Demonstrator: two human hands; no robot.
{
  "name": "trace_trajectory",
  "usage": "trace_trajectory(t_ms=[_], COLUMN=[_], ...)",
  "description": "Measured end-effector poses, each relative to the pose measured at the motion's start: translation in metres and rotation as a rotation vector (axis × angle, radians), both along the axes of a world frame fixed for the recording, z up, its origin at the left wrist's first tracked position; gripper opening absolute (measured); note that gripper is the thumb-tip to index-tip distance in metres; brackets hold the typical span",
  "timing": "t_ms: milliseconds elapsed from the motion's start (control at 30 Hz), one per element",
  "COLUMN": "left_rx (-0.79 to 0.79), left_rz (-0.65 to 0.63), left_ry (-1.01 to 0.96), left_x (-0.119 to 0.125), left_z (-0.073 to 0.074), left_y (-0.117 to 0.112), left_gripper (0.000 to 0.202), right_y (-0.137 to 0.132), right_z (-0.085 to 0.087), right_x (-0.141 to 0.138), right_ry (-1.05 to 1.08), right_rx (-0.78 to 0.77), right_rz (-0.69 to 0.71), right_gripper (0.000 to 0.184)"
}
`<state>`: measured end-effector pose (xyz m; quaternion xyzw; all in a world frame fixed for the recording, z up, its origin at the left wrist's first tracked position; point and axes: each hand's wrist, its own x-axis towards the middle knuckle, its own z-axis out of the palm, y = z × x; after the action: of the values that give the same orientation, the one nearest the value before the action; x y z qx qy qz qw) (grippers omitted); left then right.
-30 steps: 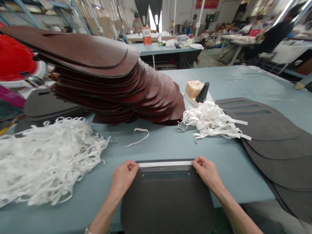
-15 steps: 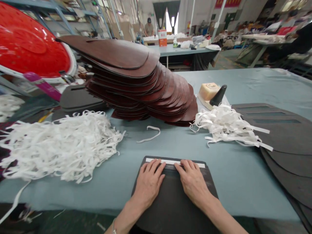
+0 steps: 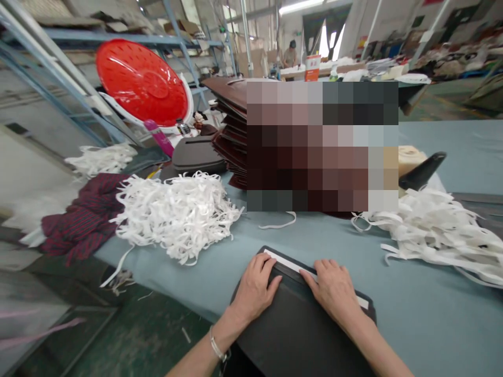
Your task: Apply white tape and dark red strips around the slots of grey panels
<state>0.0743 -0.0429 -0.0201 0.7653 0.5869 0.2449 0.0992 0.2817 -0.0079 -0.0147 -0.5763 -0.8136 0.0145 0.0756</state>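
A dark grey panel point(image 3: 302, 330) with a rounded far edge lies in front of me at the table's near edge. A white strip point(image 3: 290, 264) runs along its far edge, partly covered by my fingers. My left hand point(image 3: 256, 285) rests near the strip's left end, fingertips pressing down and thumb apart. Farther right, my right hand point(image 3: 334, 287) lies over the strip with its thumb at the strip's near side. Neither hand has anything lifted in it.
Loose white strips point(image 3: 178, 214) are heaped on the left, with another heap point(image 3: 428, 222) on the right. Behind stands a stack of dark brown pieces point(image 3: 231, 141), largely hidden by a pixelated block. A black-handled tool point(image 3: 422, 170) lies on the blue table point(image 3: 428, 324).
The view has swung left, so things appear farther right and the panel looks tilted. My right hand has slid rightward along the strip; my left hand stays near its left end.
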Motion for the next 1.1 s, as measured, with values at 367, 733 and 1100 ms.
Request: trace_trajectory(t_ms=[367,733,1100], left_rx=[-0.032,0.006,0.043], left_rz=[0.01,0.026,-0.003], left_ry=[0.074,0.217,0.21], left_x=[-0.005,0.0,0.0], left_z=[-0.005,-0.003,-0.007], left_y=[0.004,0.006,0.005], left_gripper=[0.05,0.04,0.04], right_y=[0.012,-0.027,-0.054], right_z=[-0.02,-0.017,-0.018], right_x=[-0.09,0.01,0.113], right_ry=[0.144,0.006,0.08], right_rx=[0.111,0.212,0.19], right_rz=[0.241,0.283,0.214], right_gripper=[0.022,0.029,0.02])
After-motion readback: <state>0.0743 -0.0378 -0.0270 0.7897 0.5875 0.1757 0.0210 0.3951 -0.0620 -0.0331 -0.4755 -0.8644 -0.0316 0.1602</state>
